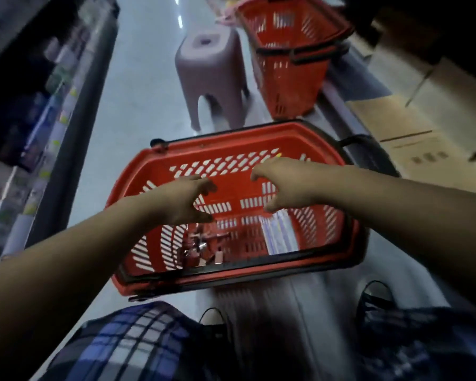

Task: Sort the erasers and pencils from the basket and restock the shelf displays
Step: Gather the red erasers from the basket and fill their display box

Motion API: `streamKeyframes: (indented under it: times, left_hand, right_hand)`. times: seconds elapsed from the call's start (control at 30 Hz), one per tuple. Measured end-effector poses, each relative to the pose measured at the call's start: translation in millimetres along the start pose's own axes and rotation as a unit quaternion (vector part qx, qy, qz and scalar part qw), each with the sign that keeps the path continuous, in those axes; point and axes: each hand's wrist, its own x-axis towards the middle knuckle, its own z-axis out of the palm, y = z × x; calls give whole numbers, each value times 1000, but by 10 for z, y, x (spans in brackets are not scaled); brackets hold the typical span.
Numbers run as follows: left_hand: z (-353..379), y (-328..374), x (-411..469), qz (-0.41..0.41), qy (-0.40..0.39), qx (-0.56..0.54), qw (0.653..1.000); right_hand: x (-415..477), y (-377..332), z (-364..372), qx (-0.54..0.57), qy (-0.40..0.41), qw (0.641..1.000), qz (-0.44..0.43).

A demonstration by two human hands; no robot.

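You hold your left hand [186,200] and right hand [282,184] over the red basket [231,151] on the floor [149,78] before you, fingers [201,184] loosely curled, empty, seemingly poised for the blurred stock [279,235] at its bottom.

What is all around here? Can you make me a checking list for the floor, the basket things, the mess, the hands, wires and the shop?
Surface: glossy pale grey shop floor.
Job's things: red slotted plastic basket; inside, a pale striped packet and small reddish packs, too blurred to name.
Clutter: lilac plastic stool; stack of red plastic baskets; brown cardboard boxes.
Hands: left hand and right hand over the basket, fingers loosely bent, holding nothing.
Cables: nothing seen.
Surroundings: stocked shop shelf on the left, dim and blurred.
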Motion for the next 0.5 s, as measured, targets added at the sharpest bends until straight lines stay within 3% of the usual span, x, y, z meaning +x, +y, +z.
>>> streamKeyframes:
  times: [0.27, 0.4, 0.5]
  left_hand:
    - [953, -555, 823, -76, -188, -2, 979]
    - [1445, -695, 1002, -110, -203, 46, 972]
    - [1759, -808, 1043, -146, -167, 38, 974]
  right_hand:
    - [1174, -41, 840, -18, -168, 983, -68]
    - [1702, -227, 1399, -12, -211, 973, -92]
    - [1921, -356, 1769, 8, -206, 975, -77]
